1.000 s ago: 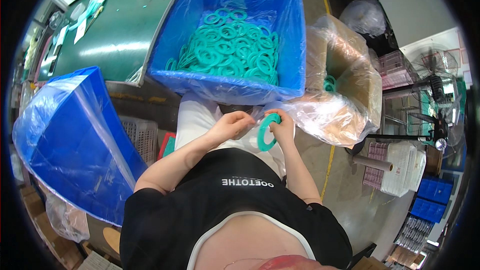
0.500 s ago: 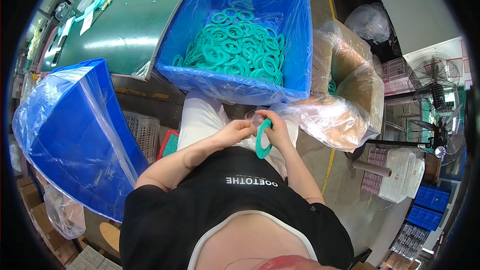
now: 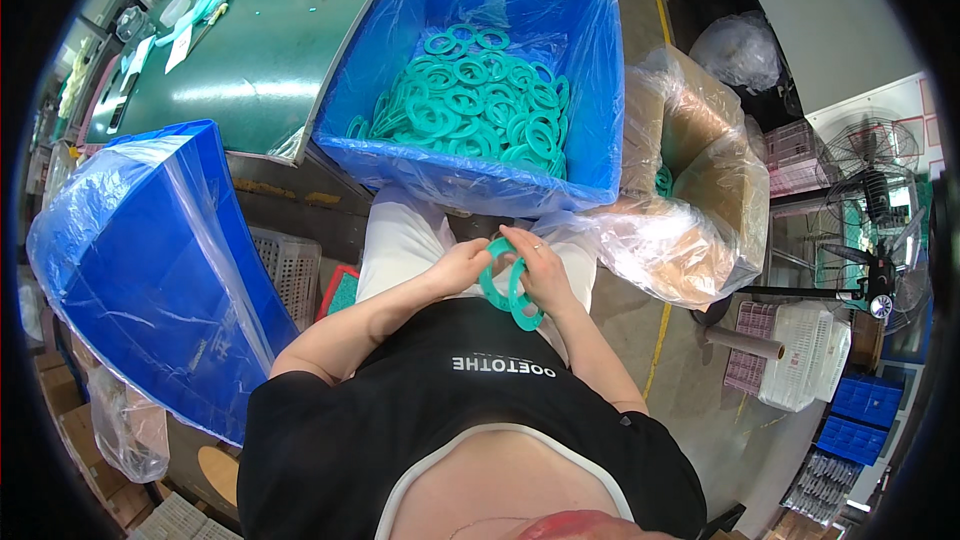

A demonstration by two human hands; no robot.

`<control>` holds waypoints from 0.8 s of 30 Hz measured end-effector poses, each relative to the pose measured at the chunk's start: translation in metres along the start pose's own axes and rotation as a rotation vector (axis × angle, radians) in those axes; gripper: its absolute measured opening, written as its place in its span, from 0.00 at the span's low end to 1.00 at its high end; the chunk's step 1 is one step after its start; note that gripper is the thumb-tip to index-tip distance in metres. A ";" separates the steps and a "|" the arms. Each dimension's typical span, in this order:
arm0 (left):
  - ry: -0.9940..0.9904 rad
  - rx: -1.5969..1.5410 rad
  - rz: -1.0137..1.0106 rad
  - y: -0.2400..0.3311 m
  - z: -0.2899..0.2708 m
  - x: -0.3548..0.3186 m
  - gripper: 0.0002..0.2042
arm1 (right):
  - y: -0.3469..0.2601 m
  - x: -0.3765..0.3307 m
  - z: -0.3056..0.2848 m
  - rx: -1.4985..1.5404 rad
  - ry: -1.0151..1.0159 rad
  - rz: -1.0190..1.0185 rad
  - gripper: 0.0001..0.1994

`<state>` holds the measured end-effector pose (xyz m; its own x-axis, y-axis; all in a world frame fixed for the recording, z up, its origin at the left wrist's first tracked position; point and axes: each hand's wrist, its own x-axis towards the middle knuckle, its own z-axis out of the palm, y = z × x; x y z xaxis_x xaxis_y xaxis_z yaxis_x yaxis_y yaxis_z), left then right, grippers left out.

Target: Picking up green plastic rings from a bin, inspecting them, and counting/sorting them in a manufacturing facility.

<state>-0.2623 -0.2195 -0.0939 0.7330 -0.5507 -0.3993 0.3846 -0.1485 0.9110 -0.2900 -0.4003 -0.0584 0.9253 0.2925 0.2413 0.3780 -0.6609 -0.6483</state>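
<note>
Two flat teal rings are in my hands, close to my lap. My left hand [image 3: 464,266] pinches one ring [image 3: 487,287] at its upper edge. Its neighbour, the other ring [image 3: 526,320], hangs in the fingers of my right hand [image 3: 541,273], overlapping the first. Both sets of fingers are closed and nearly touch at the top of the rings. Just beyond my knees stands a blue bin [image 3: 592,100] lined with clear plastic, holding a heap of similar teal rings [image 3: 465,105].
At left a second blue bin [image 3: 150,270] with a plastic liner is tilted. A green table [image 3: 260,50] lies far left. To the right stands a plastic-lined cardboard box [image 3: 645,130] with a few teal rings inside; beyond it is a black fan [image 3: 875,190].
Where one ring showed in my right hand, two now show, one in each hand. My left hand has come down slightly against the rings. The bins have not moved.
</note>
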 end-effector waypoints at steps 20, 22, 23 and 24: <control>-0.153 -0.293 -0.061 0.042 -0.025 -0.010 0.16 | -0.003 -0.017 -0.006 1.102 0.096 0.803 0.18; -0.234 -0.316 0.028 0.033 -0.015 -0.012 0.14 | -0.008 -0.012 -0.001 1.113 0.202 0.821 0.18; -0.234 -0.316 0.029 0.030 -0.006 -0.013 0.14 | -0.012 -0.009 0.002 1.070 0.192 0.799 0.18; -0.187 -0.373 0.052 0.028 0.003 -0.016 0.14 | -0.014 -0.008 0.003 1.029 0.182 0.779 0.18</control>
<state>-0.2650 -0.2175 -0.0619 0.6551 -0.6947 -0.2970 0.5521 0.1719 0.8158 -0.3028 -0.3908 -0.0532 0.9112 -0.0764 -0.4049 -0.3774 0.2396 -0.8945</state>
